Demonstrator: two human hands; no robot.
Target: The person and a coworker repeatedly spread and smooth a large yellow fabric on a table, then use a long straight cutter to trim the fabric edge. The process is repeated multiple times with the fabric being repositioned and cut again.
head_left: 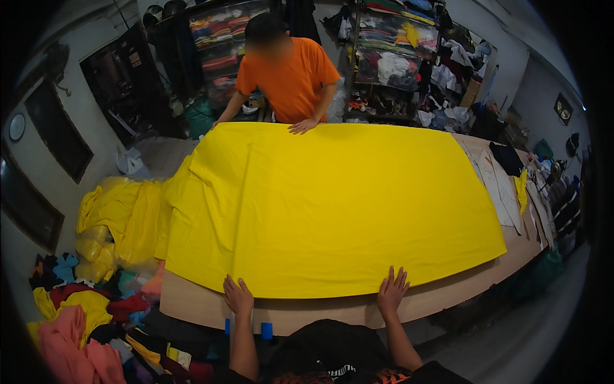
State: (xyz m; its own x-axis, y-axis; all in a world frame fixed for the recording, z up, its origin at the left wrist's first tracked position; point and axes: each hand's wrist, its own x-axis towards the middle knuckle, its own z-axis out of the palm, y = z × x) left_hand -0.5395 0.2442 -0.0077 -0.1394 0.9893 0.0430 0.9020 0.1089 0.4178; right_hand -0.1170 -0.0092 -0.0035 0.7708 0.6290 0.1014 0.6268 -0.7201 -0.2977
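A wide sheet of yellow fabric [358,198] covers most of the wooden table [441,297]. It lies fairly smooth in the middle and right, with creases toward the left. My left hand [238,296] rests at the cloth's near edge, fingers stretched out and slightly apart. Farther right, my right hand [392,291] lies along the same edge, its fingers spread. Neither hand grips the cloth. Across the table, a person in an orange shirt [288,77] has both hands at the far edge of the fabric.
More yellow cloth [118,214] hangs in folds past the table's left end. Mixed fabric scraps [89,320] are heaped at the lower left. Paper patterns [495,182] and a black cloth [505,158] lie at the table's right end. Packed shelves [390,57] stand behind.
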